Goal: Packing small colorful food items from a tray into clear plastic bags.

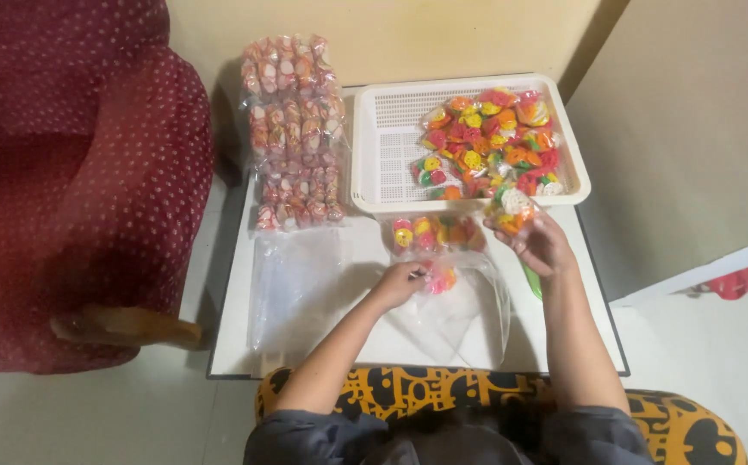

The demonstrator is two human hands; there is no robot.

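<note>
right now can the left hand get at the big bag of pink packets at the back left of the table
Probably yes. The left hand is busy with a small candy packet, but only flat clear bags lie between it and the big bag.

Soft, even indoor light falls from above, casting faint shadows on the table (305, 344), with slight blur throughout.

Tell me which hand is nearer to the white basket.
Right. The right hand holds a small candy packet just below the white basket rim; the left hand is lower on the table, inside a clear bag.
</note>
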